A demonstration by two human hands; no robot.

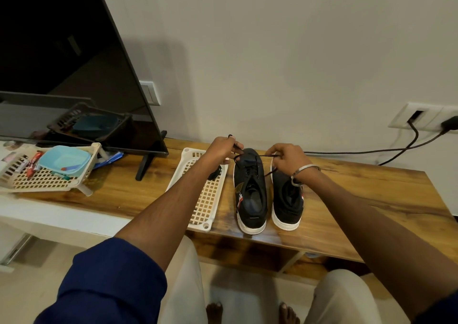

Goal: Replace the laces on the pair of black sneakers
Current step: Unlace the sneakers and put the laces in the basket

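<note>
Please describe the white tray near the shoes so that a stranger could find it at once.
On the wooden table, look just left of the two black sneakers. The white lattice tray lies flat there, with a dark bundle in it. The other basket, by the television, is tilted and full.

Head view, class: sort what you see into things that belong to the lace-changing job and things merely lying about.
Belonging to the job:
left sneaker
right sneaker
black lace, pinched by left hand and right hand
white tray holding a dark bundle, perhaps a lace

Lying about:
television
cream basket
blue tub
wall cables
</note>
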